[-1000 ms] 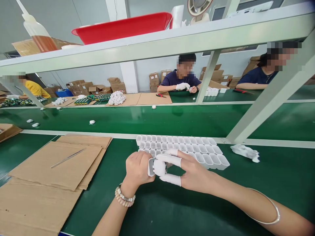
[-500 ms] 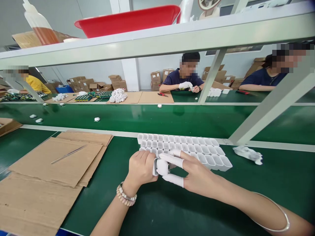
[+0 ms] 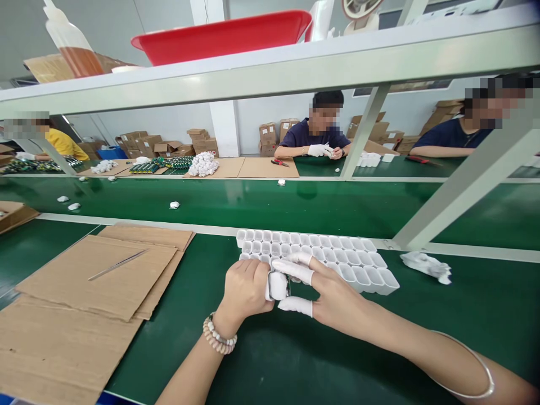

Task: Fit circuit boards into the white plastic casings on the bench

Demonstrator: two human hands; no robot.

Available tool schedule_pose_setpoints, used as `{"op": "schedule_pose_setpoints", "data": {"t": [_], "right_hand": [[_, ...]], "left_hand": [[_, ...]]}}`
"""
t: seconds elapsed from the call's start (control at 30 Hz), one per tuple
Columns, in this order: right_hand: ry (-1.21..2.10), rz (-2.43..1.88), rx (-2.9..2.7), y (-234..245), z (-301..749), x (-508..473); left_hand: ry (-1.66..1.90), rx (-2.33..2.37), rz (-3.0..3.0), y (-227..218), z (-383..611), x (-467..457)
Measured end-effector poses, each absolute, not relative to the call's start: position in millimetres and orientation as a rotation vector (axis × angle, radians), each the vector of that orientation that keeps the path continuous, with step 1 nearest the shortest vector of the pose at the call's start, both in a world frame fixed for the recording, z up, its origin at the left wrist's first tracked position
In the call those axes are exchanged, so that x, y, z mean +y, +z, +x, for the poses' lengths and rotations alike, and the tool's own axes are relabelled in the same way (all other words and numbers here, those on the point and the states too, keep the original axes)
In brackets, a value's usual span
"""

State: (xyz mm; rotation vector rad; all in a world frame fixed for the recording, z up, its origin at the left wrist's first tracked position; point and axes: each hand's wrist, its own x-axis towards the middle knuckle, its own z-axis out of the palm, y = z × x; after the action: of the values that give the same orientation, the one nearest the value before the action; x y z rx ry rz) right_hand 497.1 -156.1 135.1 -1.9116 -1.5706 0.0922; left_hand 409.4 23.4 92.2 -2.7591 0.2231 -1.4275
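My left hand [image 3: 248,288] is closed around a small white plastic case [image 3: 268,286], most of it hidden in the fist. In the open end of the case sits a white padded piece [image 3: 278,286] with a thin green circuit-board edge on its right side. White finger cots cover the fingertips of my right hand [image 3: 318,284], whose thumb and fingers grip this piece from below and above. Just behind both hands stand rows of white open-topped cases [image 3: 312,241] on the green table.
Cardboard sheets [image 3: 93,270] with metal tweezers [image 3: 118,264] lie at left. A crumpled white cloth [image 3: 426,266] rests at right. Beyond runs a green belt [image 3: 228,197] carrying small white pieces [image 3: 174,205]. A shelf [image 3: 236,76] crosses overhead; co-workers sit opposite.
The padded piece sits slightly further into the case, nearer my left hand. White pieces on the belt have shifted right. Both hands have hardly moved.
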Motion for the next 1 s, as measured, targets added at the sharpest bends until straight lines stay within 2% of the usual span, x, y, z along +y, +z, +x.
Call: {"op": "schedule_pose_setpoints", "data": {"t": [0.2, 0.67, 0.8, 1.0], "right_hand": [[0.171, -1.833, -1.573, 139.7, 499.1, -152.3], [0.405, -2.028, -1.69, 149.4, 493.9, -156.4], [0.245, -2.106, -1.719, 139.3, 489.8, -156.0], [-0.342, -1.884, -1.712, 130.4, 486.6, -159.2]], "left_hand": [[-1.405, 0.212, -2.805, 89.4, 410.1, 22.2], [-1.465, 0.222, -2.873, 85.0, 413.7, 24.1], [-1.545, 0.182, -2.922, 87.7, 412.2, 23.2], [-1.62, 0.102, -2.966, 92.1, 408.1, 27.0]]}}
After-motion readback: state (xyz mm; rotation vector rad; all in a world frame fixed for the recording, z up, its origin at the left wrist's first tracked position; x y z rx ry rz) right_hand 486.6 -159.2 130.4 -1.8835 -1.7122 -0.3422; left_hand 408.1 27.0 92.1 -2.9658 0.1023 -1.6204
